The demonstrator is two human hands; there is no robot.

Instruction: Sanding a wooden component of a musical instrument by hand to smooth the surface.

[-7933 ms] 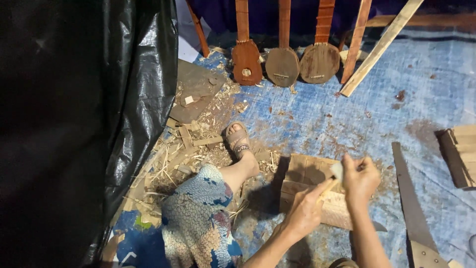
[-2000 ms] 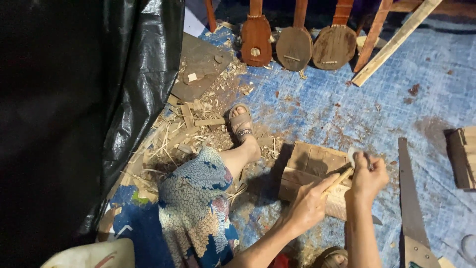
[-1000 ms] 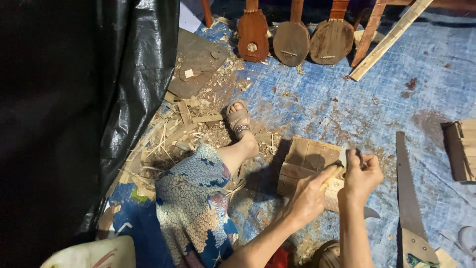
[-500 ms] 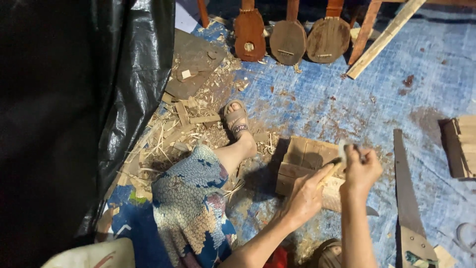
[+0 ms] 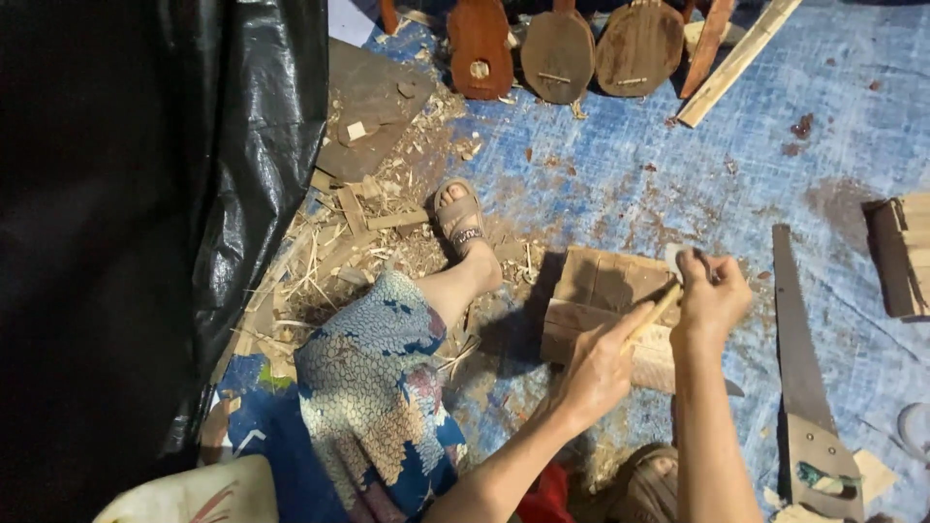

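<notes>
Wooden stick (image 5: pixel 655 316), thin and pale, was held between the two hands of the person, above a low wooden block (image 5: pixel 603 303) that stood on the blue floor covering (image 5: pixel 620 174).

Starting from the left side, a black plastic sheet (image 5: pixel 145 213) hung down and filled this part of the room. Beside it lay a heap of wood shavings and offcuts (image 5: pixel 349 247), and a flat dark board (image 5: pixel 373 102) lay further back. The person's leg in patterned cloth (image 5: pixel 373 387) stretched forward, and the foot in a brown sandal (image 5: pixel 461 218) rested on the floor just beside the shavings.

Further to the right, at the far edge, three small unfinished string instruments (image 5: pixel 557 44) of brown wood leaned in a row, and a long pale wooden slat (image 5: pixel 736 63) lay diagonally near them.

The left hand (image 5: pixel 599 368) was clenched around the lower end of the stick, its grip closed on it. The right hand (image 5: pixel 712 295) was closed too; it grasped a small pale piece (image 5: pixel 675 260) and pressed it to the upper end of the stick. What this piece was, I could not tell.

To the right of the hands, a handsaw (image 5: pixel 799 358) lay on the floor with its handle toward the person. At the right edge stood a stack of wooden pieces (image 5: pixel 901 254), well apart from the hands.
</notes>
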